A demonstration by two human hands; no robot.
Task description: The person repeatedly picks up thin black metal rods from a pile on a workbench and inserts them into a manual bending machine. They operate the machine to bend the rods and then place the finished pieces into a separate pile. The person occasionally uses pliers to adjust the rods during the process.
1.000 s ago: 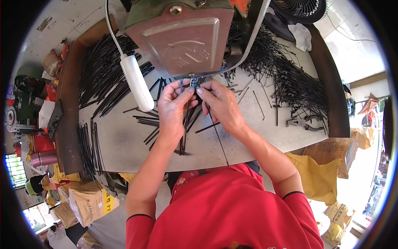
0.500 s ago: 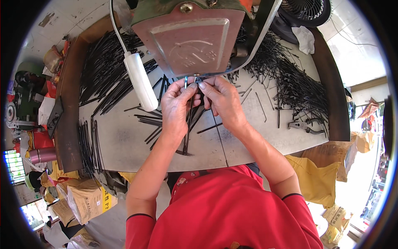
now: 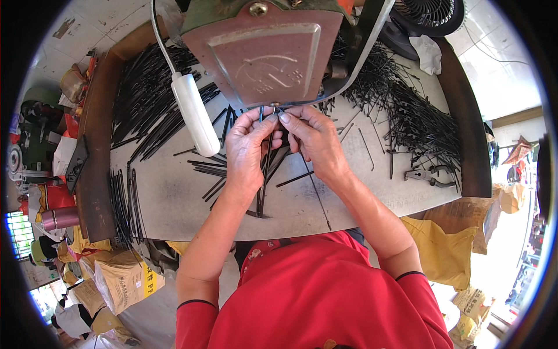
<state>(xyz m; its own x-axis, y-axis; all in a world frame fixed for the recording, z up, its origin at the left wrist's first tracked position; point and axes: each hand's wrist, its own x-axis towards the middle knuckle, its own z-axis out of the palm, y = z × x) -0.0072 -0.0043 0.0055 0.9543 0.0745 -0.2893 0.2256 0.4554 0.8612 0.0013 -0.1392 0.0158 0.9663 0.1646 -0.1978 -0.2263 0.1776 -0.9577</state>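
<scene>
Under the front of the machine head (image 3: 261,64), my two hands meet with their fingertips nearly touching. My left hand (image 3: 245,148) is closed in a pinch on dark flat rods (image 3: 263,189), which run down from its fingers toward the table's near edge. My right hand (image 3: 318,142) pinches a thin black rod (image 3: 317,195), whose long end slants toward me and to the right. The tips of both pieces lie between thumbs and fingers, mostly hidden by them and the machine's lower edge.
Black rods (image 3: 157,110) are heaped at the left, with a tangled pile of thin rods (image 3: 407,110) at the right. Pliers (image 3: 431,175) lie near the right edge. A white lamp (image 3: 196,113) hangs left of the machine; a fan (image 3: 427,17) stands behind. Raised boards (image 3: 96,157) border the table.
The free near end of the thin rod in my right hand has swung a little to the right. Both hands stay almost in place under the machine.
</scene>
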